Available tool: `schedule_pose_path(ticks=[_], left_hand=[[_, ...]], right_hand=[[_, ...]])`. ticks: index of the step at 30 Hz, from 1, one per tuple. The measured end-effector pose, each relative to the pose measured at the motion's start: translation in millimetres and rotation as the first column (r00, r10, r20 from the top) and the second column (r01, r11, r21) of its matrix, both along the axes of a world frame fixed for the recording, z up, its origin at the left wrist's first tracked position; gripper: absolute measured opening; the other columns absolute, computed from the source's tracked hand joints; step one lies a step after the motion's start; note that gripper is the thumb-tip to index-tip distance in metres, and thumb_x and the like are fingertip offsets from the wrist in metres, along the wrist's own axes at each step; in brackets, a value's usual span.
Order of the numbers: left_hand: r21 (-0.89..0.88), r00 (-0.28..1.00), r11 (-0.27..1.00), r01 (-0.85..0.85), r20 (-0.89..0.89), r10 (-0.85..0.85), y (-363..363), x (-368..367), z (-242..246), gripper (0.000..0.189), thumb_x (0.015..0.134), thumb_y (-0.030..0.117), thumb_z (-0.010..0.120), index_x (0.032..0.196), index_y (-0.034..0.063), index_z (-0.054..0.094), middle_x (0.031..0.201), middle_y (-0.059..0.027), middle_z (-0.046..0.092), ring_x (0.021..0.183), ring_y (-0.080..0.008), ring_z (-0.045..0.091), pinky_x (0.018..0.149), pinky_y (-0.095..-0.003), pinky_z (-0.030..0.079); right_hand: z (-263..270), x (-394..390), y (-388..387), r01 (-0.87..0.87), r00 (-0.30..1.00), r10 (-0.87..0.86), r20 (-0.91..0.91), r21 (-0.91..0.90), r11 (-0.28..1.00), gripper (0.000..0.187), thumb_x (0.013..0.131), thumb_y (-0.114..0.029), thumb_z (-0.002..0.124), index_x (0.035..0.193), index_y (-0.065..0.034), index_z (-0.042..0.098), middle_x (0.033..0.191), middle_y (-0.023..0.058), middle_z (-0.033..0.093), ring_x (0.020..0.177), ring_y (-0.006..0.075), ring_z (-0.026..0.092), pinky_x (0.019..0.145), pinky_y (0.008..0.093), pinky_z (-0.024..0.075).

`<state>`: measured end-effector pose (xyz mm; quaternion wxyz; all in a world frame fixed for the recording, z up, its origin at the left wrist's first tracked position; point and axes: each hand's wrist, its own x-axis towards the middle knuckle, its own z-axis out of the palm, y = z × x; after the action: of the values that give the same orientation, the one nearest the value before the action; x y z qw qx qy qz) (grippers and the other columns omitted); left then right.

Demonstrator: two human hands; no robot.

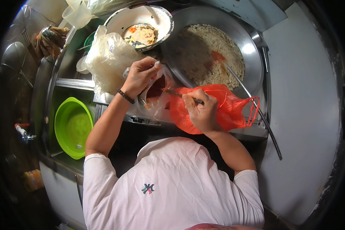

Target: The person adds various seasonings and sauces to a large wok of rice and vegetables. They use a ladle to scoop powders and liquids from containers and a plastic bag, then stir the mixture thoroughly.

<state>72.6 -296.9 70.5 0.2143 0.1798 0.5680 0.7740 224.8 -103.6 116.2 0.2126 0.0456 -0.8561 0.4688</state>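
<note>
My left hand (143, 75) pinches the rim of a clear plastic bag (158, 105) that has dark red contents. In my right hand (201, 107) is the dark handle of a utensil (175, 92); its far end reaches the mouth of that bag and bears a reddish substance. A red plastic bag (231, 100) lies under and beside my right hand. Beyond my hands, a large metal wok (251, 60) holds a pale, crumbly food (210, 70) with an orange-red patch on it. A long-handled metal tool (261, 112) rests across the wok's rim, its working end in the food.
An enamel basin (169, 24) with a floral bottom stands behind a pale crumpled plastic bag (106, 63). At left, a green basin (59, 129) sits in a metal sink. A clear plastic jug (77, 15) is at the upper left. A white surface (299, 115) extends along the right.
</note>
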Motion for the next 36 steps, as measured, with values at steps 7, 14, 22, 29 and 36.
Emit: schedule_pose_path(ticks=[7, 14, 22, 29, 36], left_hand=[[-0.073, 1.000, 0.997, 0.004, 0.002, -0.004, -15.0, -9.9, 2.0, 0.018, 0.099, 0.020, 0.063, 0.097, 0.0026, 0.066, 0.080, 0.0033, 0.060, 0.071, -0.0043, 0.054, 0.066, -0.0209, 0.045], [-0.134, 0.999, 0.991, 0.025, -0.016, -0.027, -19.2, -15.0, 14.5, 0.019, 0.099, 0.023, 0.063, 0.100, 0.0042, 0.068, 0.080, 0.0043, 0.061, 0.069, -0.0034, 0.053, 0.061, -0.0192, 0.041], [-0.213, 1.000, 0.977, 0.008, 0.003, -0.008, -23.0, -25.9, 2.7, 0.020, 0.100, 0.023, 0.063, 0.101, 0.0042, 0.068, 0.079, 0.0044, 0.061, 0.068, -0.0032, 0.053, 0.061, -0.0197, 0.042], [-0.138, 0.999, 0.990, 0.024, -0.042, -0.030, -13.7, -22.1, 5.1, 0.017, 0.099, 0.018, 0.063, 0.100, 0.0014, 0.067, 0.084, 0.0022, 0.062, 0.071, -0.0048, 0.054, 0.064, -0.0205, 0.043], [-0.143, 0.996, 0.986, 0.080, -0.015, -0.083, -15.9, -13.8, 5.6, 0.017, 0.099, 0.017, 0.062, 0.105, 0.0010, 0.066, 0.096, 0.0009, 0.065, 0.082, -0.0061, 0.057, 0.072, -0.0223, 0.047]], right_hand=[[2.9, -1.1, 18.0, 0.032, 0.997, -0.012, 0.075, -0.272, 0.962, 0.020, 0.095, -0.016, 0.068, 0.086, -0.0009, 0.059, 0.068, 0.0018, 0.060, 0.059, 0.0072, 0.060, 0.057, 0.0225, 0.0510], [16.4, 9.1, 33.5, 0.048, 0.998, -0.038, 0.042, -0.259, 0.965, 0.019, 0.096, -0.015, 0.066, 0.086, -0.0013, 0.058, 0.068, 0.0023, 0.060, 0.060, 0.0068, 0.059, 0.056, 0.0227, 0.0501], [26.7, 16.7, 37.6, 0.046, 0.999, -0.042, 0.020, -0.278, 0.959, 0.018, 0.095, -0.009, 0.067, 0.082, -0.0015, 0.058, 0.066, 0.0019, 0.060, 0.059, 0.0065, 0.055, 0.056, 0.0233, 0.0461], [18.3, -12.1, 19.6, 0.034, 0.999, -0.032, 0.021, -0.096, 0.995, 0.020, 0.093, -0.011, 0.070, 0.081, -0.0018, 0.058, 0.059, 0.0079, 0.055, 0.051, 0.0108, 0.050, 0.049, 0.0283, 0.0417], [-11.3, -41.0, 17.2, 0.129, 0.991, -0.133, -0.025, -0.142, 0.981, 0.020, 0.091, -0.014, 0.072, 0.081, -0.0030, 0.059, 0.058, 0.0088, 0.056, 0.051, 0.0142, 0.051, 0.050, 0.0298, 0.0420]])
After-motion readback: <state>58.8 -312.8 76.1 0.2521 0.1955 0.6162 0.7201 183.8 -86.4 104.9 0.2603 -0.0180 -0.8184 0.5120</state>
